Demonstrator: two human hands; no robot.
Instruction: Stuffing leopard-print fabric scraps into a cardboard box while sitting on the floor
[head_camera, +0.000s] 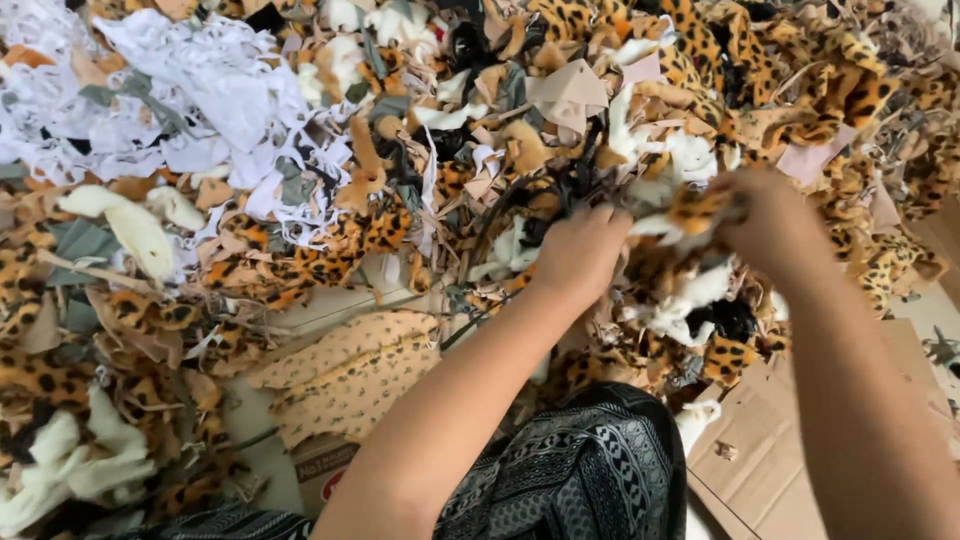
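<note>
I see both hands buried in a scrap heap (300, 240) of leopard-print, white and tan fabric bits. Left hand (578, 252), near centre, is curled into the pile, fingers hidden, grip unclear. Right hand (765, 222), at 3 o'clock of it, pinches a leopard scrap (692, 212) shut. White shreds (190, 110) at 10 o'clock, cardboard (770, 440) at 5, patterned cloth (590, 470) at 6.
</note>
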